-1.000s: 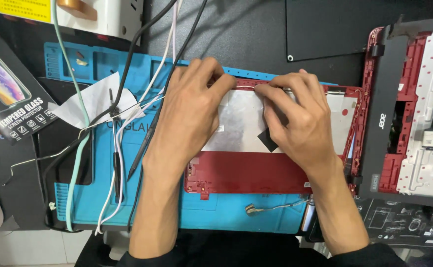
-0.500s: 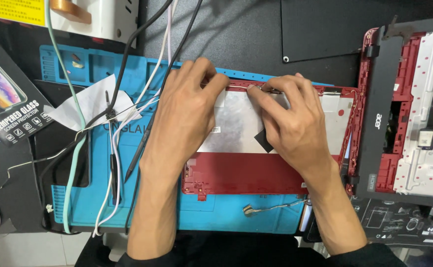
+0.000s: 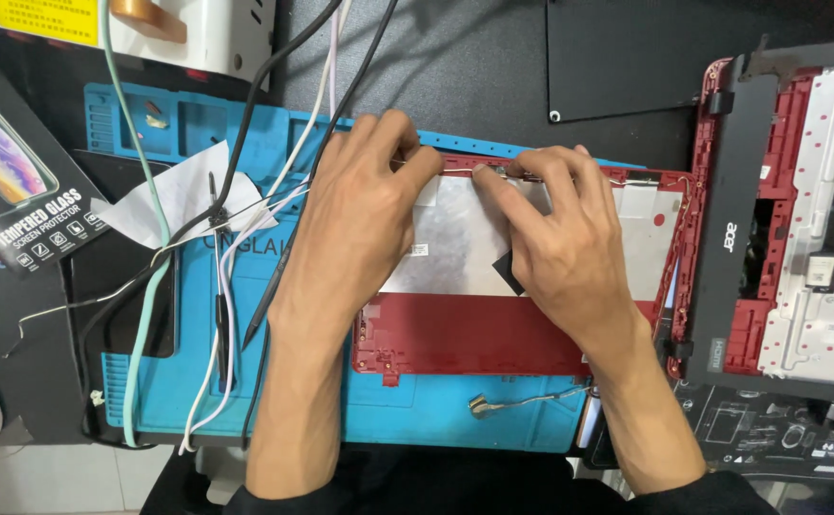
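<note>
A red laptop lid shell [image 3: 474, 334] lies open side up on a blue work mat [image 3: 164, 381], with a silver foil panel [image 3: 455, 238] covering its upper part. My left hand [image 3: 360, 229] rests on the panel's left half, fingertips pressing at the shell's far edge. My right hand [image 3: 550, 238] lies on the right half, its fingertips pinching something small and thin at that same far edge. What it pinches is too small to name. A small black patch [image 3: 508, 272] shows under my right palm.
A red and black laptop base [image 3: 779, 229] stands at the right. Several black, white and green cables [image 3: 236, 238] cross the mat's left side. A boxed screen protector [image 3: 12, 181] lies far left. A loose thin cable [image 3: 522, 401] lies below the shell.
Both hands stay at the shell's far edge. My right fingertips have shifted slightly left along that edge, closer to my left hand.
</note>
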